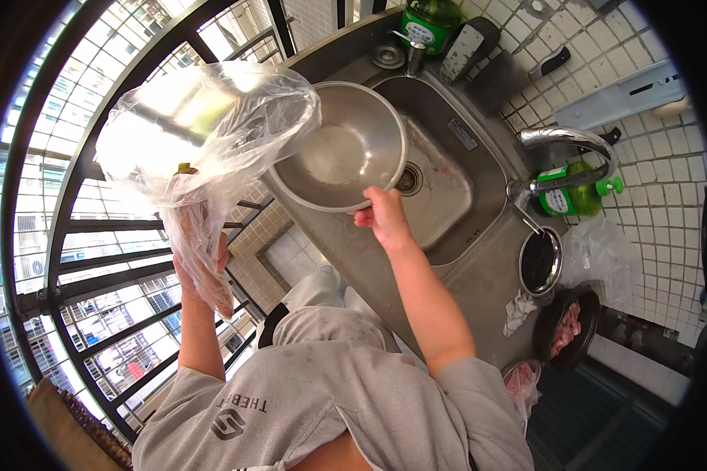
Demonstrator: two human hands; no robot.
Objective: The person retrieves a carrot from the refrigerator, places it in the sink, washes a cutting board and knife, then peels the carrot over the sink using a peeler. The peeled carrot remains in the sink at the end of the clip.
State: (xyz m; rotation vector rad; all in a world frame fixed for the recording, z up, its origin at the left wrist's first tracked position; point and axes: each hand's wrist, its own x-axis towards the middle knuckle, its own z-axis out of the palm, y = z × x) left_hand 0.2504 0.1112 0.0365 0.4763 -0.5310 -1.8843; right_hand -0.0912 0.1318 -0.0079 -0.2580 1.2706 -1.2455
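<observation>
My left hand [187, 279] is raised on the left, clutching the bottom end of a clear plastic bag [253, 132]. The bag's wide upper part spreads towards the bowl, and a small yellow-green piece [185, 169] shows at it. What else is inside is hard to make out through the glare and folds. With thumb and fingers, my right hand [387, 218] grips the near rim of a stainless steel bowl [377, 132]. This bowl is tilted over the left edge of a steel sink [436, 226], and no contents are visible in it.
A chrome faucet [565, 139] stands right of the sink, beside a green soap bottle [574, 188]. A cleaver [498, 82] leans at the tiled wall. Raw meat [567, 332] lies in a dark pan [548, 315]. Metal window bars [118, 224] run along the left.
</observation>
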